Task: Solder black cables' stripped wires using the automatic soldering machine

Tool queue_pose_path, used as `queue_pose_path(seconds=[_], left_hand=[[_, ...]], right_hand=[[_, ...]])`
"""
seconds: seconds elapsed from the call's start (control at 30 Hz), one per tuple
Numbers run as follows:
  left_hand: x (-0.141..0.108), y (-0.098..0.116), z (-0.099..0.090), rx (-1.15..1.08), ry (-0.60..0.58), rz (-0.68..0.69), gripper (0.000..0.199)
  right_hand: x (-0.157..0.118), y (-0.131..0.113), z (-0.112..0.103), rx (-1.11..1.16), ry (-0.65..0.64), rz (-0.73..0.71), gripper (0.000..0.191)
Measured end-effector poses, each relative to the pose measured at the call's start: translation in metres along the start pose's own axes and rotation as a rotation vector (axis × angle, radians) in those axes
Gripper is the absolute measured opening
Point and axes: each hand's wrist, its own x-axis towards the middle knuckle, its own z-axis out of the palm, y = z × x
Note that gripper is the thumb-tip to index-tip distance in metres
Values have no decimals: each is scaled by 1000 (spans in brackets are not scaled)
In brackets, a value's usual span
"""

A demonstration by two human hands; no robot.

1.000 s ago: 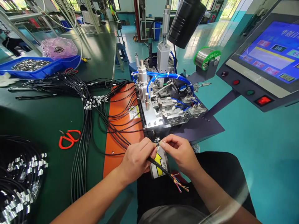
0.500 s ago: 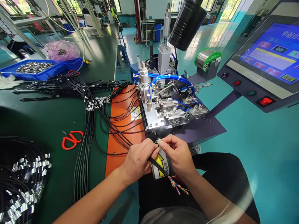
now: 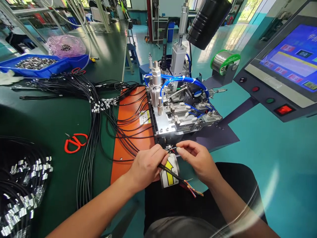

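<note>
Here you are, your left hand point(image 3: 148, 163) closed around slim black round-jacketed cables point(image 3: 173, 173), thumb and fingers pressed together on them. Their splayed multicoloured wire ends point(image 3: 192, 189) poke out below your right fingers. And look at the thin bared wires point(image 3: 171, 149), fanning from your left fingertips! Your right hand point(image 3: 196, 160) meets them, thumb and index tips almost together; whether they pinch a strand, you can't tell from here. Just beyond your fingertips sits the silver metal machine with blue hoses point(image 3: 185, 122); well left of them lie red-handled metal scissors point(image 3: 77, 142).
</note>
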Motion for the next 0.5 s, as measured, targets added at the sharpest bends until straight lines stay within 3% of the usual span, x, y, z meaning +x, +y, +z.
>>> queue_pose_path(seconds=[0.3,0.5], left_hand=[[-2,-3,1,-5,-14,31,10],[0,-2,0,-96,-6,15,13]], right_hand=[[10,-1,5,-46,-123,-32,21],[15,-3,6,-123,-131,-116,15]])
